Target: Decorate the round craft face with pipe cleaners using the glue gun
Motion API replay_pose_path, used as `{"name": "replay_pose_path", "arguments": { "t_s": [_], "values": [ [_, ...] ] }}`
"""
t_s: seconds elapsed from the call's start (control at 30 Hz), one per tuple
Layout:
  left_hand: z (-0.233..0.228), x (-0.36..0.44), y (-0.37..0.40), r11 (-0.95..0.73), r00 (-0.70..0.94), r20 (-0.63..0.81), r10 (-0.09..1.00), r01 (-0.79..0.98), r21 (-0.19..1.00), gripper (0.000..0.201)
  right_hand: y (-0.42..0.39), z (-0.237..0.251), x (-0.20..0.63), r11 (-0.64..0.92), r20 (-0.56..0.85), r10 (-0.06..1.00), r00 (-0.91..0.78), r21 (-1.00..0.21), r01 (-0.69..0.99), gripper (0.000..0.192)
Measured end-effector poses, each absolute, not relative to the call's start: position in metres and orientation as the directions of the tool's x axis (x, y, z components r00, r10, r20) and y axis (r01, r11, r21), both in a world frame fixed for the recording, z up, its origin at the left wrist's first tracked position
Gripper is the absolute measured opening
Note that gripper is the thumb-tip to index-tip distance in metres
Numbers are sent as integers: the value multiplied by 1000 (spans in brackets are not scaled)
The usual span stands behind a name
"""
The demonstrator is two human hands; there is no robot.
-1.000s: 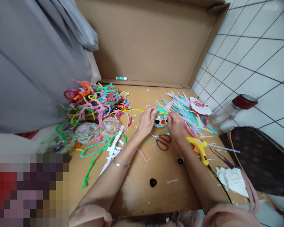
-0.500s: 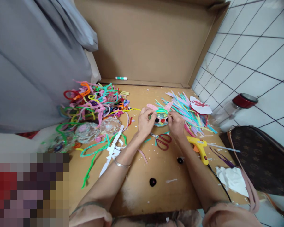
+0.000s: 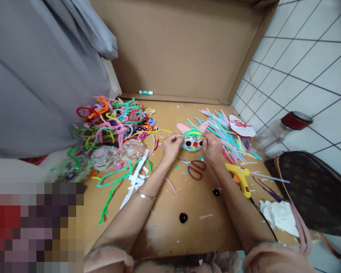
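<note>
A small round craft face [image 3: 192,141] with pink ears, two black eyes and a red nose stands on the cardboard sheet [image 3: 170,223]. My left hand [image 3: 171,146] pinches its left edge. My right hand [image 3: 212,148] pinches its right edge. Both hands grip it between them, with the face turned toward me. Red-handled scissors [image 3: 195,168] lie just in front of the hands.
A heap of coloured pipe cleaners [image 3: 113,121] and clear plastic balls [image 3: 118,153] lies to the left. Cut foam strips [image 3: 227,132] lie to the right, with a yellow glue gun [image 3: 240,177], a jar [image 3: 281,129], a brown bag [image 3: 312,189], a crumpled tissue [image 3: 278,216] and two black pom-poms [image 3: 183,218].
The craft face has turned upright so its ears and eyes show more fully. My left hand has drawn in from the top left ear to the side edge.
</note>
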State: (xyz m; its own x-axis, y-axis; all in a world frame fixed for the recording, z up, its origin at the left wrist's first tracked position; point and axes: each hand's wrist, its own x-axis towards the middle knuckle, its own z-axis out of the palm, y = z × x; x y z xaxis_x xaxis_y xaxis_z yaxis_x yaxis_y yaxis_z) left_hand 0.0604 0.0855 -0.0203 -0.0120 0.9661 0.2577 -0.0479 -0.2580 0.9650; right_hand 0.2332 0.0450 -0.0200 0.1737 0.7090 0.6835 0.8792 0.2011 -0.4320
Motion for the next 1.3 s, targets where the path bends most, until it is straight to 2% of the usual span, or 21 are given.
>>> {"name": "replay_pose_path", "arguments": {
  "t_s": [0.23, 0.4, 0.6, 0.83, 1.3],
  "values": [
    [-22, 60, 89, -181, -16, 180, 983, -141, 973, 10, 45, -19, 232, 202, 710, 688, 152, -388, 899, 23],
    [-23, 62, 88, -162, -20, 162, 987, -246, 956, 7, 45, -19, 229, 179, 709, 677, 197, -418, 890, 22],
    [-26, 60, 93, -40, 28, 54, 998, -350, 936, 3, 47, -20, 229, 160, 696, 685, 215, -433, 887, 24],
    [-27, 57, 97, 21, 57, 1, 998, -382, 924, 7, 47, -21, 229, 144, 672, 711, 207, -427, 893, 27],
    [-27, 56, 97, 53, 55, -35, 998, -370, 928, 13, 44, -19, 228, 168, 700, 688, 192, -412, 896, 30]
  ]
}}
